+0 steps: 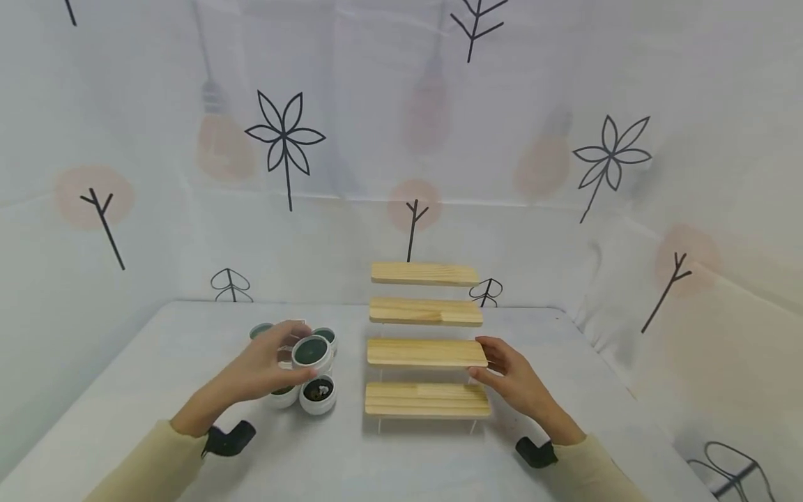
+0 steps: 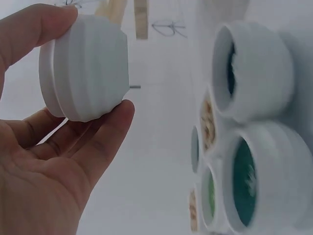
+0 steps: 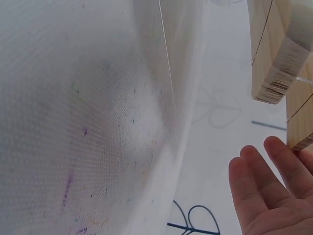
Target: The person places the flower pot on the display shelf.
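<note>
In the head view my left hand [image 1: 254, 366] grips a small round white jar [image 1: 311, 353] with dark green contents showing at its top, thumb at the near side and fingers behind. The left wrist view shows this jar [image 2: 93, 68] between thumb and fingers, raised beside the other jars. My right hand [image 1: 516, 380] is at the right end of a four-tier wooden step rack [image 1: 426, 353], holding the second board from the bottom between thumb and fingers. Its other fingers [image 3: 254, 181] extend past the board end in the right wrist view.
More white jars [image 1: 318, 395] stand clustered on the white table [image 1: 276, 467], below and behind my left hand. In the left wrist view, one jar [image 2: 279, 176] has teal contents and others hold green or tan pieces. A patterned white cloth [image 1: 376, 153] hangs behind the table.
</note>
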`<state>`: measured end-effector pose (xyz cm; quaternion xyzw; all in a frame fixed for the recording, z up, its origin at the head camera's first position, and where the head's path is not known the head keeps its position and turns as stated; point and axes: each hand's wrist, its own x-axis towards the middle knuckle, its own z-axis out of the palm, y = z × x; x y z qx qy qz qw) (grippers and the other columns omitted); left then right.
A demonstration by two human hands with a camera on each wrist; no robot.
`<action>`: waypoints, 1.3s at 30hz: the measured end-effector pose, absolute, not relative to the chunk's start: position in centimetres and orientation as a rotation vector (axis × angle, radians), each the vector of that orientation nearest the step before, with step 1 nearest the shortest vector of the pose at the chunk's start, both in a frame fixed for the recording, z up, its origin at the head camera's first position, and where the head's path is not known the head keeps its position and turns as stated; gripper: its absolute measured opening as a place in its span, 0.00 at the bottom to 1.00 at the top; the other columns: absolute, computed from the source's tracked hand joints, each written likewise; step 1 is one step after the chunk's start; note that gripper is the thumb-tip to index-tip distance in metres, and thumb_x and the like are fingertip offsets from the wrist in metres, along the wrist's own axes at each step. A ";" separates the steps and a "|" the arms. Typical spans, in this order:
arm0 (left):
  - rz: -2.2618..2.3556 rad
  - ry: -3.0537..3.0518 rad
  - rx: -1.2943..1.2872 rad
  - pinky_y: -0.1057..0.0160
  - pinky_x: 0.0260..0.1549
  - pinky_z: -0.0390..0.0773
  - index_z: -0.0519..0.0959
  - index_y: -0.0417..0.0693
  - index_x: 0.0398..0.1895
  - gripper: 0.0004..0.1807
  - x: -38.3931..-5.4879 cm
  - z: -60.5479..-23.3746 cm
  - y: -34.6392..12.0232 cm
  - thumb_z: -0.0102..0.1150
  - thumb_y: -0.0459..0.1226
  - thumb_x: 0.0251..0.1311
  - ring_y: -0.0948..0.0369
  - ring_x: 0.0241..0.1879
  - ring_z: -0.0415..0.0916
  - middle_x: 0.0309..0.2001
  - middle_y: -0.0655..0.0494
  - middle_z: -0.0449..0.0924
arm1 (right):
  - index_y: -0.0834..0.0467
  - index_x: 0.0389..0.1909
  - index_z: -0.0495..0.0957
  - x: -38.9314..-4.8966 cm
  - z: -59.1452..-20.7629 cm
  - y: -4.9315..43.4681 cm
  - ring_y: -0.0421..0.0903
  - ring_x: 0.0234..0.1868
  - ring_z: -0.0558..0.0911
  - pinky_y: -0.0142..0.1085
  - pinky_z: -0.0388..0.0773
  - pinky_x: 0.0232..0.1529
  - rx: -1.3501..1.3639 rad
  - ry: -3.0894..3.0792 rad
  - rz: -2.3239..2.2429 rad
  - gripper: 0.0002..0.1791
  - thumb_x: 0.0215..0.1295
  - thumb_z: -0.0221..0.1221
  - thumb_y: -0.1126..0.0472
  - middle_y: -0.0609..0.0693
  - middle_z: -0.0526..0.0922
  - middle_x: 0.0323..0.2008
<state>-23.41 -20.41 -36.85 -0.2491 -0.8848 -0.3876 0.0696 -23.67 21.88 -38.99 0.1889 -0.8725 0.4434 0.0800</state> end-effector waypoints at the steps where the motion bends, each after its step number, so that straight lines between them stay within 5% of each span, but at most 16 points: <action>1: -1.167 -2.661 -0.771 0.59 0.50 0.78 0.70 0.42 0.57 0.36 -23.7 -36.6 -19.8 0.71 0.49 0.49 0.54 0.51 0.74 0.54 0.50 0.73 | 0.66 0.63 0.65 -23.7 -39.0 21.9 0.60 0.56 0.76 0.55 0.72 0.57 0.564 -2.608 1.332 0.32 0.61 0.64 0.58 0.64 0.75 0.56; 28: -1.229 -2.443 -1.111 0.66 0.48 0.78 0.71 0.40 0.55 0.30 -29.7 -28.8 -8.8 0.71 0.39 0.50 0.58 0.49 0.75 0.49 0.53 0.75 | 0.67 0.63 0.65 -24.6 -38.9 22.2 0.60 0.58 0.75 0.56 0.71 0.57 0.580 -2.602 1.344 0.31 0.62 0.63 0.59 0.64 0.75 0.56; 39: -1.263 -2.438 -1.074 0.67 0.46 0.79 0.71 0.42 0.58 0.30 -33.6 -27.2 -4.6 0.69 0.42 0.52 0.60 0.47 0.75 0.49 0.53 0.75 | 0.59 0.64 0.65 -26.9 -41.5 23.5 0.53 0.58 0.75 0.53 0.72 0.58 0.593 -2.591 1.336 0.33 0.61 0.64 0.52 0.57 0.76 0.57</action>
